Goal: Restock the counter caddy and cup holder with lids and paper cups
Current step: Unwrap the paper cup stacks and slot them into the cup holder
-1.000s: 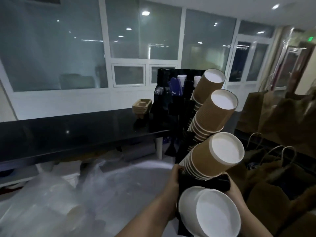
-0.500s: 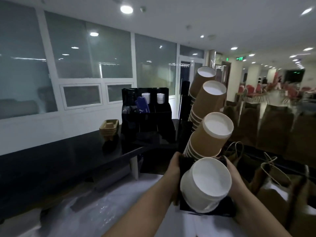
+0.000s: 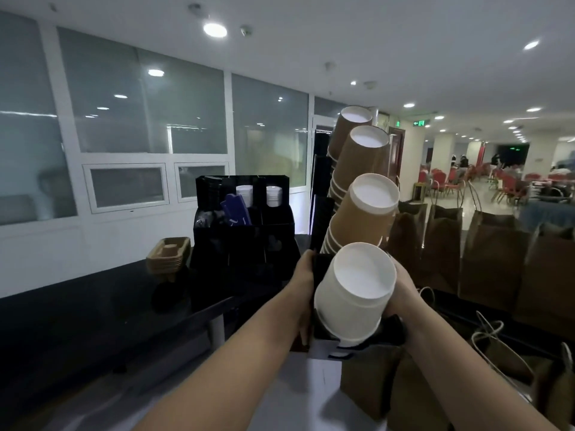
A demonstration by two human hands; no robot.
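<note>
Cup holder (image 3: pixel 320 213) of unmarked paper cups (image 3: pixel 362 209), clasped between left grip (image 3: pixel 303 275) and right grip (image 3: pixel 401 287).

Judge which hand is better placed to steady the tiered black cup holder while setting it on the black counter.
Left. The left hand grips the black cup holder on the side facing the black counter; the right hand is on the far side, by the brown paper bags.

A stack of brown pulp trays (image 3: pixel 169 255) sits on the black counter (image 3: pixel 93 309) to my left. Brown paper bags (image 3: pixel 491 244) line up on my right, with red chairs (image 3: pixel 441 185) well beyond them.
</note>
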